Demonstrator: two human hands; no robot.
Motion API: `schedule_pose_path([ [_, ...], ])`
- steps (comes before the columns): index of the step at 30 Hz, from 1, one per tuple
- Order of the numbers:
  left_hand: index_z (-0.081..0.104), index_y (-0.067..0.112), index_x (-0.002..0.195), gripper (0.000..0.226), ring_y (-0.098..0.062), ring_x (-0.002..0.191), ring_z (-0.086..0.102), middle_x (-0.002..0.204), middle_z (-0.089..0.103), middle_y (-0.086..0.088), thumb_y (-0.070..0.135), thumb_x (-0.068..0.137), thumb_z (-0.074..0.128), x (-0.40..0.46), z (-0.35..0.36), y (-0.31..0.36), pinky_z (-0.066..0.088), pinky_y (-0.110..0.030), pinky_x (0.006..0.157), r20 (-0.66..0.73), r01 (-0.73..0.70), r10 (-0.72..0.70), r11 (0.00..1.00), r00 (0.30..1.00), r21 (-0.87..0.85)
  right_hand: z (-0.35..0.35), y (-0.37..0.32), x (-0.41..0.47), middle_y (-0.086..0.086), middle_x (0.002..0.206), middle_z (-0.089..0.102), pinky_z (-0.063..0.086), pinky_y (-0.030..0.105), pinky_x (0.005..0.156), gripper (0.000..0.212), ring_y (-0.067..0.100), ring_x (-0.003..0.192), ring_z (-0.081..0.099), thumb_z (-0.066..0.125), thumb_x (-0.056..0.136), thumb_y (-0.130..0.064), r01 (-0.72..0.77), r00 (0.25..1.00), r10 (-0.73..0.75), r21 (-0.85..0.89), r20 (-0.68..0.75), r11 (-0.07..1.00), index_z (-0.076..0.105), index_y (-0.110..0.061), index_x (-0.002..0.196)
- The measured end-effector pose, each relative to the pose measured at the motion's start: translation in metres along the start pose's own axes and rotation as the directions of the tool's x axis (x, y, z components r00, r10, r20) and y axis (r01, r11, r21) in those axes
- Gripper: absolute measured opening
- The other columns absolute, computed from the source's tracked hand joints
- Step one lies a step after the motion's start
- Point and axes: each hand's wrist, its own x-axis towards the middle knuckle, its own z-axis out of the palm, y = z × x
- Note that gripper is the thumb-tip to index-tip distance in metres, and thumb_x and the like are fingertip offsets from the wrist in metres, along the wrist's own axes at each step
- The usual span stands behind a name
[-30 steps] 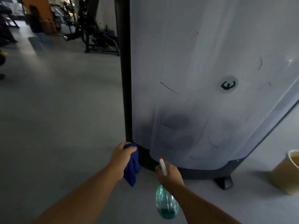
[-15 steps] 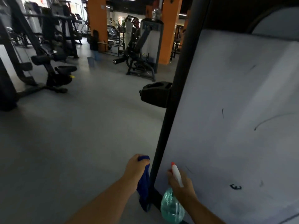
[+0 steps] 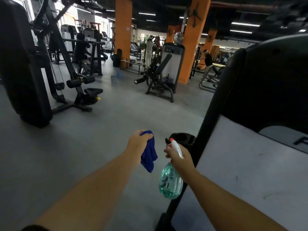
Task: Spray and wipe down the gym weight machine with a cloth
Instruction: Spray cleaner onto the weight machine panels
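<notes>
Machine: the weight machine [image 3: 246, 164] fills the right of your view, a pale grey panel with a few dark scuff marks, a black upper part and a black upright post [image 3: 205, 130] along its left edge. A black cup holder [image 3: 182, 138] juts out from the post on its left.

Cloth: your blue cloth [image 3: 148, 154] hangs bunched and loose in the air, left of the post and apart from the machine.

Spray bottle: the spray bottle [image 3: 170, 180] is clear green with a white head and a red nozzle tip; it hangs just left of the post, nozzle pointing away from you toward the cup holder.

Left hand: your left hand [image 3: 139, 144] has its fingers curled tight around the top of the cloth, thumb pressed over the fold.

Right hand: your right hand [image 3: 179, 157] is wrapped around the bottle's neck, with fingers at the front of the head by the trigger. You cannot tell whether the trigger is squeezed.

Change: half a second ago your cloth lay against the post low on the machine; now it hangs free of it. Your view has lifted, so the black upper part and more of the gym floor [image 3: 83, 139] show, and both hands sit higher along the post, level with the cup holder.

Far: other gym machines and orange pillars [image 3: 123, 30] stand across the floor.
</notes>
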Motion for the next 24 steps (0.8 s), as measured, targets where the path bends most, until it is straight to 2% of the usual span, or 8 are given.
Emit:
schedule_pose_path([
  [3, 0.062, 0.021, 0.102, 0.006, -0.032, 0.091, 0.065, 0.100, 0.068, -0.012, 0.020, 0.097, 0.066, 0.039, -0.032, 0.031, 0.053, -0.045, 0.085, 0.026, -0.031, 0.031, 0.999, 0.999, -0.010, 0.030, -0.026, 0.041, 0.005, 0.079, 0.055, 0.043, 0.036, 0.072, 0.025, 0.018, 0.078, 0.053, 0.060, 0.089, -0.032, 0.048, 0.998, -0.047, 0.027, -0.044, 0.998, 0.059, -0.007, 0.088],
  [6, 0.060, 0.020, 0.099, 0.006, -0.034, 0.089, 0.063, 0.100, 0.066, -0.014, 0.020, 0.097, 0.065, 0.093, -0.064, 0.062, 0.051, -0.043, 0.078, 0.048, -0.047, 0.049, 0.998, 0.998, -0.036, 0.068, -0.045, 0.094, 0.004, 0.083, 0.054, 0.042, 0.036, 0.076, 0.028, 0.018, 0.080, 0.052, 0.062, 0.095, -0.025, 0.058, 0.989, -0.049, 0.063, -0.137, 0.996, 0.059, 0.003, 0.098],
  [9, 0.058, 0.020, 0.095, 0.006, -0.031, 0.082, 0.059, 0.095, 0.062, -0.015, 0.018, 0.097, 0.064, 0.153, -0.084, 0.097, 0.048, -0.041, 0.074, 0.106, -0.055, 0.062, 0.996, 0.992, -0.072, 0.099, -0.072, 0.149, 0.007, 0.090, 0.066, 0.048, 0.036, 0.078, 0.011, 0.020, 0.086, 0.062, 0.065, 0.097, -0.022, 0.022, 0.971, 0.007, 0.116, -0.238, 0.993, 0.069, -0.024, 0.087],
  [12, 0.056, 0.021, 0.094, 0.009, -0.030, 0.083, 0.058, 0.097, 0.061, -0.014, 0.018, 0.097, 0.063, 0.204, -0.092, 0.133, 0.047, -0.042, 0.077, 0.188, -0.070, 0.082, 0.995, 0.979, -0.069, 0.117, -0.099, 0.202, 0.015, 0.087, 0.067, 0.046, 0.033, 0.070, 0.012, 0.021, 0.084, 0.061, 0.065, 0.095, -0.021, 0.021, 0.943, 0.029, 0.145, -0.330, 0.989, 0.069, -0.024, 0.084],
  [14, 0.056, 0.022, 0.094, 0.009, -0.029, 0.084, 0.059, 0.097, 0.062, -0.013, 0.018, 0.098, 0.063, 0.234, -0.090, 0.147, 0.047, -0.040, 0.077, 0.221, -0.085, 0.101, 0.993, 0.970, -0.077, 0.121, -0.110, 0.233, 0.015, 0.088, 0.069, 0.045, 0.032, 0.070, 0.013, 0.021, 0.083, 0.063, 0.064, 0.096, -0.020, 0.044, 0.931, 0.009, 0.135, -0.365, 0.990, 0.068, -0.020, 0.084],
  [19, 0.056, 0.018, 0.096, 0.006, -0.030, 0.084, 0.059, 0.095, 0.061, -0.015, 0.018, 0.098, 0.062, 0.316, -0.070, 0.165, 0.047, -0.042, 0.078, 0.329, -0.071, 0.095, 0.994, 0.939, -0.084, 0.112, -0.114, 0.320, 0.014, 0.106, 0.075, 0.048, 0.019, 0.065, 0.013, 0.017, 0.090, 0.069, 0.061, 0.099, -0.016, 0.048, 0.890, 0.036, 0.170, -0.455, 0.984, 0.071, -0.012, 0.106],
  [22, 0.056, 0.019, 0.094, 0.007, -0.030, 0.084, 0.059, 0.095, 0.060, -0.014, 0.018, 0.098, 0.062, 0.378, -0.044, 0.170, 0.047, -0.041, 0.076, 0.342, -0.093, 0.106, 0.994, 0.934, -0.057, 0.100, -0.101, 0.384, 0.015, 0.104, 0.075, 0.050, 0.026, 0.067, 0.010, 0.026, 0.097, 0.070, 0.062, 0.098, -0.016, 0.062, 0.869, 0.022, 0.154, -0.494, 0.986, 0.071, -0.017, 0.094],
  [24, 0.056, 0.020, 0.093, 0.008, -0.031, 0.086, 0.058, 0.096, 0.060, -0.015, 0.019, 0.098, 0.062, 0.416, -0.020, 0.171, 0.047, -0.042, 0.077, 0.370, -0.105, 0.113, 0.994, 0.922, -0.041, 0.087, -0.090, 0.424, 0.011, 0.105, 0.075, 0.055, 0.033, 0.069, 0.008, 0.027, 0.104, 0.070, 0.063, 0.097, -0.018, 0.078, 0.856, 0.029, 0.185, -0.517, 0.980, 0.071, -0.020, 0.096],
])
